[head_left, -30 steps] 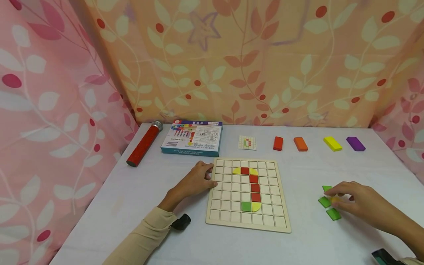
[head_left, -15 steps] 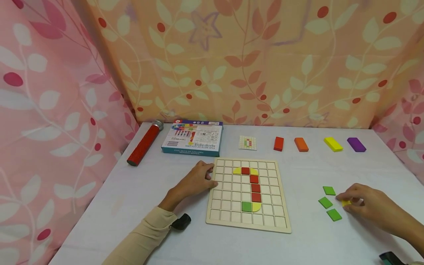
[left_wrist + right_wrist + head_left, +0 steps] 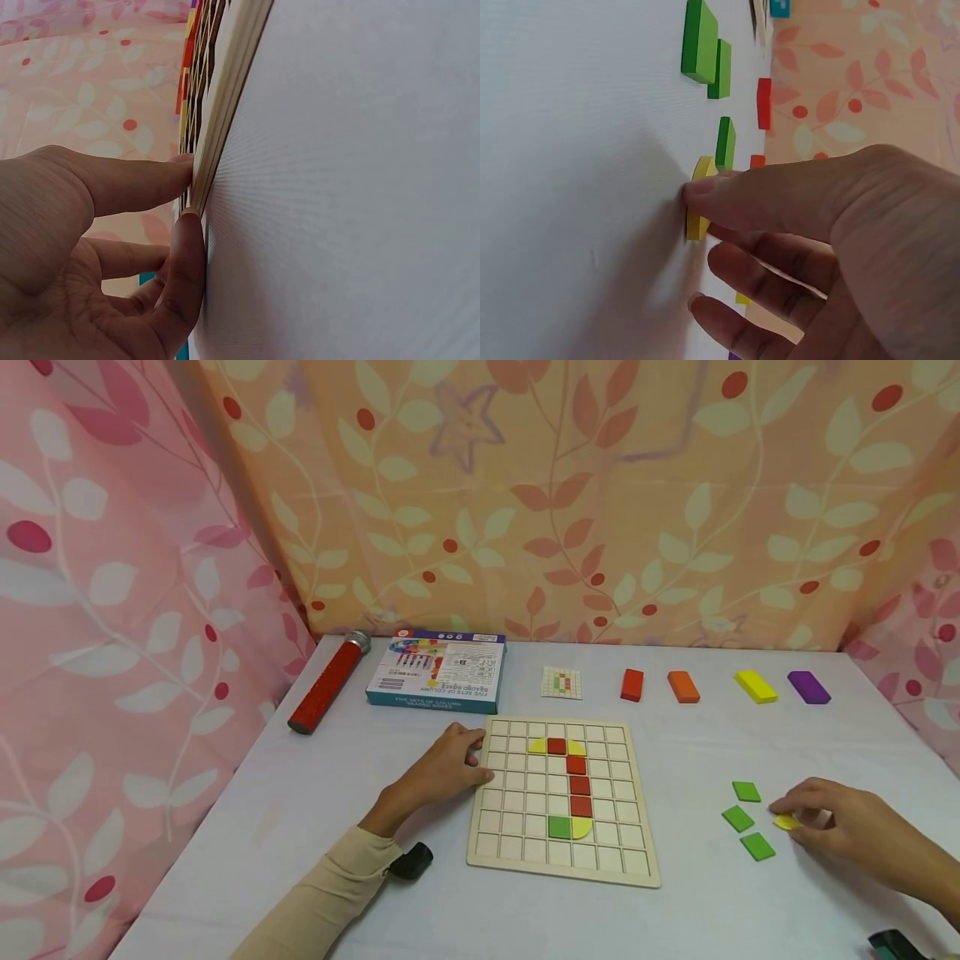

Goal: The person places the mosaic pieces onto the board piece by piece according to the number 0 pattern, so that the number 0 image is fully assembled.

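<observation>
My left hand (image 3: 438, 768) holds the left edge of a wooden grid board (image 3: 522, 849). In the left wrist view its thumb and a bent finger meet at the board's rim (image 3: 225, 112). Red tiles (image 3: 580, 785), yellow rounded tiles (image 3: 581, 828) and one green square tile (image 3: 558, 827) form a hooked line on the grid. To the right of the board, my right hand (image 3: 855, 822) pinches a loose yellow rounded tile (image 3: 784, 822) low at the white tablecloth. The right wrist view shows the thumb across this tile (image 3: 697, 225); its far side is partly hidden.
Three loose green tiles (image 3: 738, 817) lie left of my right hand. Behind the board are a small pattern card (image 3: 562, 682), red (image 3: 632, 685), orange (image 3: 683, 687), yellow (image 3: 755, 687) and purple (image 3: 808, 687) blocks, a printed box (image 3: 438, 672) and a red tube (image 3: 327, 687).
My right hand has drawn back to the right with the yellow rounded tile, away from the green tiles, which are now fully uncovered. My left hand has stayed at the board's edge.
</observation>
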Demonstrator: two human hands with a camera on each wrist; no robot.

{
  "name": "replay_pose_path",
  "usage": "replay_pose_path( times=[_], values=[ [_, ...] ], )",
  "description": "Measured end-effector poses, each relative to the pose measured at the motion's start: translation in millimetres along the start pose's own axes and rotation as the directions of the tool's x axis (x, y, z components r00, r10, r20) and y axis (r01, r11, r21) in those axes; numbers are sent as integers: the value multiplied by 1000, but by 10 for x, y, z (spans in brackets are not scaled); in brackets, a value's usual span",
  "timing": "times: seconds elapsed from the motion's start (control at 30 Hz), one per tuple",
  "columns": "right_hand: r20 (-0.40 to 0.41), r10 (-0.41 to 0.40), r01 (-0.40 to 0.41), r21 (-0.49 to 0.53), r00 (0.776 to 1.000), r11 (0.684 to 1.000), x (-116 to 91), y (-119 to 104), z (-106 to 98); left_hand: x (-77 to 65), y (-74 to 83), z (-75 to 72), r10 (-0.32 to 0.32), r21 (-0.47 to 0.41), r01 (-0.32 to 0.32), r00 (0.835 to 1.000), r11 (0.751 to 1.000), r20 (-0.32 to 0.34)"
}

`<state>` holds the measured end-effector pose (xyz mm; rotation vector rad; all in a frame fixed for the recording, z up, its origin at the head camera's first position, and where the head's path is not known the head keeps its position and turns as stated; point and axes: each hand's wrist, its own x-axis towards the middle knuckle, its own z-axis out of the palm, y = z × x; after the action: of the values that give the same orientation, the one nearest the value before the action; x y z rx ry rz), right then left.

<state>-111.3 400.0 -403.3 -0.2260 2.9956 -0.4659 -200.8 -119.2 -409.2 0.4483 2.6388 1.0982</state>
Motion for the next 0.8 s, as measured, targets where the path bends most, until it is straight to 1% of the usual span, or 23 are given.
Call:
replay_pose_path(
  times=[0.1,0.2,0.3,0.4,0.57,0.7,0.8],
  values=[
    [2,2,-2,8,1000,1000,15,-44,-15,4,0,4,-3,5,3,1000,1000,1],
    [-11,-23,24,29,1000,999,52,-173,-28,3,5,5,-8,9,8,1000,1000,0],
    [-19,-58,59,55,998,997,108,-404,-16,2,12,3,-7,9,7,1000,1000,-1],
    [-31,-121,123,88,992,988,176,-693,14,1,11,-2,-9,11,9,1000,1000,-2],
    [-49,-241,246,143,969,959,315,-1169,79,1,10,-2,-10,16,10,1000,1000,-3],
    [-15,-310,306,214,951,928,440,-1497,155,4,11,3,-15,12,15,1000,1000,1],
    [-5,-388,378,244,922,893,523,-1701,239,2,13,5,-23,10,23,1000,1000,2]
  ],
)
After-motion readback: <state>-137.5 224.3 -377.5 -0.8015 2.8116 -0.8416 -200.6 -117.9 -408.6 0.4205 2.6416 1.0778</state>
